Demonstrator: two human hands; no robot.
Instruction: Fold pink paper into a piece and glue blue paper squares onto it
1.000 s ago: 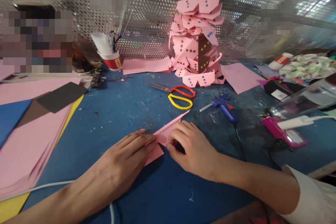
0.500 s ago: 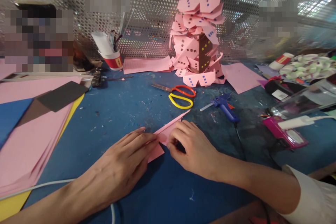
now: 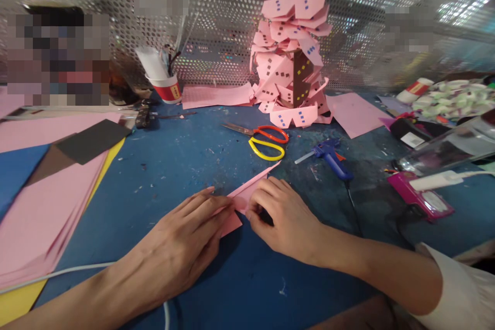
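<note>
Between my two hands is a folded piece of pink paper point(image 3: 247, 194), its narrow pointed end slanting up to the right and a lower flap sticking out beneath my left fingers. My left hand point(image 3: 185, 234) comes from the lower left; its long fingers are pressed together over the paper's left part, and its thumb is mostly hidden. On the right, my right hand point(image 3: 284, 216) is curled, thumb and index finger pinching the paper's lower edge. Just beyond the paper lie scissors point(image 3: 266, 149) with one red and one yellow handle.
A blue glue gun point(image 3: 332, 160) lies right of the scissors, its cord trailing forward. At the back stands a stack of folded pink paper pieces point(image 3: 290, 56). Pink sheets point(image 3: 42, 216) lie left, a tool cup point(image 3: 165, 87) behind. A magenta box point(image 3: 419, 196) and clear bottle point(image 3: 452, 139) are right.
Almost nothing differs. My left hand has shifted very slightly over the paper; my right hand and the paper's pointed end stay in place.
</note>
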